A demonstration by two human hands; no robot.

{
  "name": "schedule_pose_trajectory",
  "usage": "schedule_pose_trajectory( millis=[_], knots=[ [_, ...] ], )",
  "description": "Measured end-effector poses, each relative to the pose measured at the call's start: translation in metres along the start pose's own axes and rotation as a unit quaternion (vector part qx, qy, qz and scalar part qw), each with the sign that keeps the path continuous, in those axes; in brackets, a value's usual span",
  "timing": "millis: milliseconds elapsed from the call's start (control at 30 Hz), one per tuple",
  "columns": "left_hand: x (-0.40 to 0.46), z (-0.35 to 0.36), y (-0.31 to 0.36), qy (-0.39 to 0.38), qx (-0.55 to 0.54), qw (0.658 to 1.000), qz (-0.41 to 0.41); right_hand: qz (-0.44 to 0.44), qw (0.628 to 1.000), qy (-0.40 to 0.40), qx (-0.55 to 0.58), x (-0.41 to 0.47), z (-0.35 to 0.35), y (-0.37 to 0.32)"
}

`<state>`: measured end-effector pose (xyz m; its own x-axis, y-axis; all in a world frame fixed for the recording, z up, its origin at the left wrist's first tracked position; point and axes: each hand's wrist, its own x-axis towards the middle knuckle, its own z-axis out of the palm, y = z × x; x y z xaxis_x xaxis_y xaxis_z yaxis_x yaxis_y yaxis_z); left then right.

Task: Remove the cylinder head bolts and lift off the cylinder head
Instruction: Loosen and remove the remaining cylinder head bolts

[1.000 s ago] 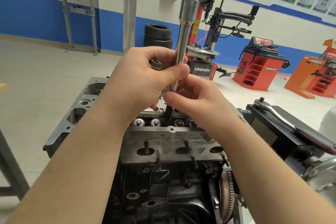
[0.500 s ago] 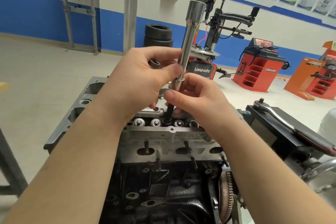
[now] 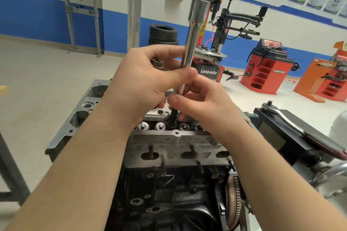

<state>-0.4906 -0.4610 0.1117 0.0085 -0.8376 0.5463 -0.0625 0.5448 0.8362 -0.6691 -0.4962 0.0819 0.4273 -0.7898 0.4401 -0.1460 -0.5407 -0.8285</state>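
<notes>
A long chrome extension bar [image 3: 193, 35] with a wide socket end on top stands nearly upright over the grey cylinder head [image 3: 174, 142]. Its dark lower tip [image 3: 173, 118] sits on a bolt between the valve springs. My left hand [image 3: 142, 84] grips the bar's middle, thumb across it, and also holds a small dark socket [image 3: 157, 63] in its fingers. My right hand [image 3: 202, 103] pinches the bar's lower part just above the head. The black engine block [image 3: 169, 193] lies below the head.
A ratchet wrench [image 3: 281, 116] lies on a black box [image 3: 293, 137] to the right. A flywheel ring gear [image 3: 233, 199] shows at the block's right. Tyres [image 3: 163, 33], red machines [image 3: 266, 69] and a grey frame [image 3: 80, 11] stand across the floor behind.
The extension bar's top has swung slightly right, then back toward upright, while both hands kept their hold and turned on it. The lower tip stays on the same bolt.
</notes>
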Motion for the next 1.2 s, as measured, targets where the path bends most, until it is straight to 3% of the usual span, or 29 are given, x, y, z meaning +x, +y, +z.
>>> schedule_pose_trajectory(
  millis=[233,400,600,833,1067,1200],
  knots=[
    [0.000,0.003,0.000,-0.021,0.025,0.999,-0.022,0.009,0.999,0.026,-0.024,-0.002,-0.004,0.002],
    [0.002,-0.002,-0.001,0.027,0.040,0.999,-0.023,-0.003,1.000,-0.009,0.028,-0.001,0.000,-0.002],
    [0.001,0.000,-0.001,0.024,0.048,0.999,-0.010,0.024,0.993,0.053,-0.103,0.001,0.004,0.001],
    [-0.002,-0.002,0.003,-0.012,0.050,0.999,-0.005,0.017,0.999,-0.006,-0.027,0.000,-0.002,0.002],
    [-0.001,0.006,0.003,0.011,0.046,0.999,-0.020,-0.021,0.998,0.062,-0.010,0.002,-0.002,0.007],
    [0.000,0.006,0.001,0.000,0.035,0.999,-0.030,-0.042,0.999,0.012,0.011,-0.001,-0.003,0.007]
  ],
)
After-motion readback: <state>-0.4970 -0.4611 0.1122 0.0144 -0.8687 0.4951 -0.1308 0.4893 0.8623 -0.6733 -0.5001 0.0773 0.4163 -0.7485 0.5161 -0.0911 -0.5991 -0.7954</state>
